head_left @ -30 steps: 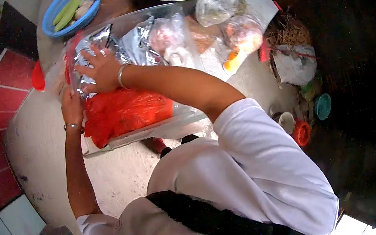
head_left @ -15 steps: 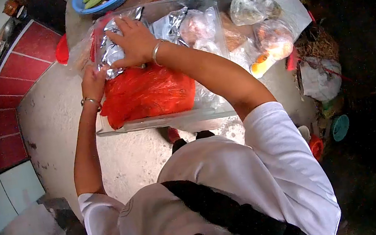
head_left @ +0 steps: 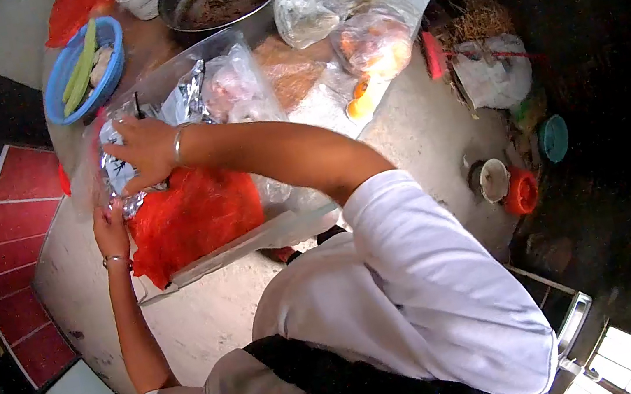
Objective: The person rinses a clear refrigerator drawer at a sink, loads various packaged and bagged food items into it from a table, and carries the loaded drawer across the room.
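My right hand (head_left: 145,149) lies spread over a silver foil packet (head_left: 115,165) at the left end of a clear plastic bin (head_left: 244,242). My left hand (head_left: 110,223) is closed at the bin's left side wall, just below that packet; its fingertips are partly hidden. A red plastic bag (head_left: 198,221) fills the front of the bin, close to both hands. Behind it, to the right of my right hand, are another foil packet (head_left: 185,93) and a clear bag with pale pinkish contents (head_left: 229,86).
A blue basket (head_left: 113,72) with long green vegetables stands behind the bin at left. Farther back sits a large dark pan (head_left: 220,0). Clear plastic bags (head_left: 313,9) and a bag with orange contents (head_left: 374,45) lie to the right. Basins (head_left: 521,190) stand on the floor.
My view has turned, so the bin now appears tilted and farther left. Both hands keep nearly the same places on the bin and the foil packet.
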Demonstrator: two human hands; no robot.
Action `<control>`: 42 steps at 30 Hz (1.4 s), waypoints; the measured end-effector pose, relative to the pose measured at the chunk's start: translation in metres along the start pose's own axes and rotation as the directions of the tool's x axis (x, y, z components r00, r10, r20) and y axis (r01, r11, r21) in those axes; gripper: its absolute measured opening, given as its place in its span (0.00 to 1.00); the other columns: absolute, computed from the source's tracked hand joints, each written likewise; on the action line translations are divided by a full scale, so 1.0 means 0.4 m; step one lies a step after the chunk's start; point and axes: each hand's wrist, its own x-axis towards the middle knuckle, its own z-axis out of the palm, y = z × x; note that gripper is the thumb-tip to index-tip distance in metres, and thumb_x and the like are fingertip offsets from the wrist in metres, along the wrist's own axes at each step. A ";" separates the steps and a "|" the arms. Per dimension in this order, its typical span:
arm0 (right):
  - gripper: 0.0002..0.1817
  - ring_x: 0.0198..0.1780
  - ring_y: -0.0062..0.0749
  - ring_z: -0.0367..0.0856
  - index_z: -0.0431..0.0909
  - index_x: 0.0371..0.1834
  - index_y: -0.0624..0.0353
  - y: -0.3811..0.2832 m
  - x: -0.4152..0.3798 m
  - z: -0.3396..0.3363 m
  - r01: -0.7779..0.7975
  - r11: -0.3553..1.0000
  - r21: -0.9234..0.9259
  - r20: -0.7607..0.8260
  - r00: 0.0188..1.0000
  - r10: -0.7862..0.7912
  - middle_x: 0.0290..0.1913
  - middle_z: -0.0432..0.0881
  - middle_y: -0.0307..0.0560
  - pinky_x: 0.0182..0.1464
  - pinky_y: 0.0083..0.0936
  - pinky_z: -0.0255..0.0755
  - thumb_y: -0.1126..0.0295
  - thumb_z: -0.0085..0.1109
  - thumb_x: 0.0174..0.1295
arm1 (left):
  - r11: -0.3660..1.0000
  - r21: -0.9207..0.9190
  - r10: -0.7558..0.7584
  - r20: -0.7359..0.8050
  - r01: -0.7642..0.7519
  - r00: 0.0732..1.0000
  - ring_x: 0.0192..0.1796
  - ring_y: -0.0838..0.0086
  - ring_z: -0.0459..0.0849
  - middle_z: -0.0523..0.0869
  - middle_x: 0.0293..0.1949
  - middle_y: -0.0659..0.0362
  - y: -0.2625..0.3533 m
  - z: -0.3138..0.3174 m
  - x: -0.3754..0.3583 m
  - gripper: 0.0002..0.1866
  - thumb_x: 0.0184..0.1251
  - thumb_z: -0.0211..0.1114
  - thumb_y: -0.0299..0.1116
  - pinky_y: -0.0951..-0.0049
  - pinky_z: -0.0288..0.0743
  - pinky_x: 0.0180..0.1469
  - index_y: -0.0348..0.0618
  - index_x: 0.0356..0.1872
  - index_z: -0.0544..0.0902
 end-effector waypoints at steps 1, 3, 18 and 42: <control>0.34 0.59 0.58 0.66 0.69 0.56 0.59 -0.008 -0.022 -0.044 0.040 0.998 -0.038 -0.184 0.982 -0.046 0.57 0.67 0.67 0.55 0.44 0.65 0.44 0.54 0.52 | 1.000 0.015 0.002 0.003 -0.002 1.000 0.27 0.72 0.66 0.71 0.23 0.56 0.005 -0.001 0.006 0.19 0.61 0.62 0.44 0.70 0.66 0.33 0.34 0.30 0.71; 0.25 0.50 0.51 0.74 0.74 0.47 0.60 -0.010 -0.095 -0.214 -0.062 0.991 0.119 -0.255 0.963 0.091 0.47 0.75 0.60 0.49 0.41 0.69 0.51 0.55 0.53 | 1.000 0.030 -0.003 -0.006 0.003 1.000 0.27 0.72 0.66 0.71 0.23 0.57 0.036 -0.003 0.009 0.20 0.61 0.61 0.44 0.70 0.66 0.33 0.33 0.31 0.71; 0.43 0.58 0.46 0.63 0.63 0.58 0.60 0.522 -0.496 -0.248 -0.830 0.424 -0.362 -0.603 0.555 0.573 0.56 0.66 0.51 0.63 0.54 0.49 0.45 0.65 0.42 | 0.991 0.054 -0.126 0.071 0.122 0.990 0.24 0.82 0.60 0.63 0.19 0.65 0.095 0.034 0.016 0.18 0.66 0.57 0.38 0.77 0.59 0.26 0.42 0.21 0.63; 0.37 0.54 0.53 0.72 0.68 0.52 0.62 0.528 -0.445 -0.332 -0.897 0.418 -0.144 -0.453 0.436 0.778 0.52 0.71 0.63 0.53 0.40 0.69 0.43 0.60 0.47 | 0.983 0.028 -0.185 0.094 0.184 0.978 0.28 0.80 0.63 0.68 0.23 0.65 0.043 0.018 -0.005 0.18 0.65 0.58 0.45 0.77 0.61 0.30 0.41 0.27 0.69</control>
